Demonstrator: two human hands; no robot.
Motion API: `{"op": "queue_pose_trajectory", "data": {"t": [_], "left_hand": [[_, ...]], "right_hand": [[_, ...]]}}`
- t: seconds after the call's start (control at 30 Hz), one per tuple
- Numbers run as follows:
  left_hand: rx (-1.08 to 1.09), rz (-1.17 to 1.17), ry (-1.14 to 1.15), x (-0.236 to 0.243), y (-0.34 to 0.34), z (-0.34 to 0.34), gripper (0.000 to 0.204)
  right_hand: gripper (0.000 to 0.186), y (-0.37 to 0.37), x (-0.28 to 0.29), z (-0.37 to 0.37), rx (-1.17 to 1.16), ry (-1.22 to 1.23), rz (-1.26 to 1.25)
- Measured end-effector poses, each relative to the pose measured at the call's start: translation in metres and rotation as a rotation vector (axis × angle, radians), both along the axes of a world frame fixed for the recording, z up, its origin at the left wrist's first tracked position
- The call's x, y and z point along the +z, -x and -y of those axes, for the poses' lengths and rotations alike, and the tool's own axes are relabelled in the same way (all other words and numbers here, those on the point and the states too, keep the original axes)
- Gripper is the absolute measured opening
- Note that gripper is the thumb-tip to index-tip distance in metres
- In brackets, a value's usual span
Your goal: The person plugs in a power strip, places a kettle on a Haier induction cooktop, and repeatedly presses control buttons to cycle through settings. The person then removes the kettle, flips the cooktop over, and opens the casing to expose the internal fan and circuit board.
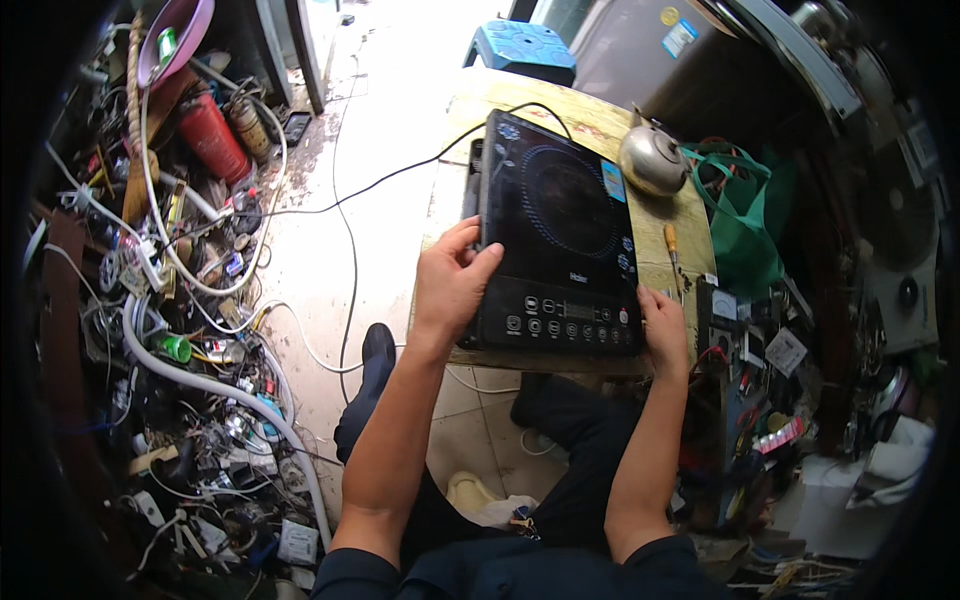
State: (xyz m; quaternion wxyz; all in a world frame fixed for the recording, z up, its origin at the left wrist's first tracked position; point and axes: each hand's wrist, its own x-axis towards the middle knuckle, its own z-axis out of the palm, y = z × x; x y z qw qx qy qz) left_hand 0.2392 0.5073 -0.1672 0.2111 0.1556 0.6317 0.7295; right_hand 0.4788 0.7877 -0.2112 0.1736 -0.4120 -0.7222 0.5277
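Observation:
A black induction cooktop with a glossy top and a row of touch buttons lies at the near part of a worn yellow table. My left hand grips its left edge, thumb on top and fingers curled at the side. At the lower right corner my right hand holds the opposite edge, its fingertips partly hidden. Along the left side a darker layer shows beneath the glass top. A black cord runs from behind the cooktop to the left. Right of it lies a screwdriver with a wooden handle.
A metal kettle stands on the table's far right, beside a green bag. A blue stool is beyond the table. Cables and scrap parts heap on the left floor, near a red cylinder. Tools and a meter crowd the right.

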Motion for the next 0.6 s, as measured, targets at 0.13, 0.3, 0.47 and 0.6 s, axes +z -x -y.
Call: {"op": "queue_pose_trajectory", "data": {"t": [0.13,0.3,0.47,0.6], "left_hand": [[-0.044,0.098,-0.017,-0.006,0.004,0.002,0.044],[-0.092,0.131,-0.079,-0.007,0.005,0.003,0.044],[-0.133,0.104,-0.038,-0.015,0.009,0.009,0.047],[-0.106,0.203,-0.035,-0.017,0.013,0.015,0.045]], "right_hand": [[0.031,0.014,0.021,0.022,0.031,0.175,-0.106],[0.029,0.015,0.024,0.023,-0.005,0.162,-0.15],[0.031,0.014,0.018,0.015,-0.005,0.27,-0.279],[0.034,0.02,0.026,0.017,0.044,0.228,-0.366]]}}
